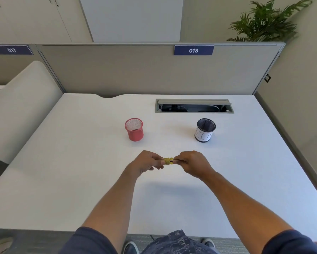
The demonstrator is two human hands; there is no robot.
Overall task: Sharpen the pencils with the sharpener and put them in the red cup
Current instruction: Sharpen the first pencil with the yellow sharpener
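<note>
A small yellow sharpener (pixel 168 160) is held just above the white desk (pixel 80 180), in front of me at the centre. My left hand (pixel 146 163) pinches its left end with curled fingers. My right hand (pixel 192 163) pinches its right end. No pencil shows between the fingers; anything inside the hands is hidden. The red mesh cup (pixel 134 129) stands upright beyond my left hand, and I see nothing in it. A black mesh cup (pixel 205 130) with a white paper label stands beyond my right hand, with a thin dark line inside that may be a pencil.
An open cable hatch (pixel 194 106) is set into the desk at the back right. A grey partition (pixel 135 70) closes off the far edge. A pale chair back (pixel 21 107) stands to the left of the desk.
</note>
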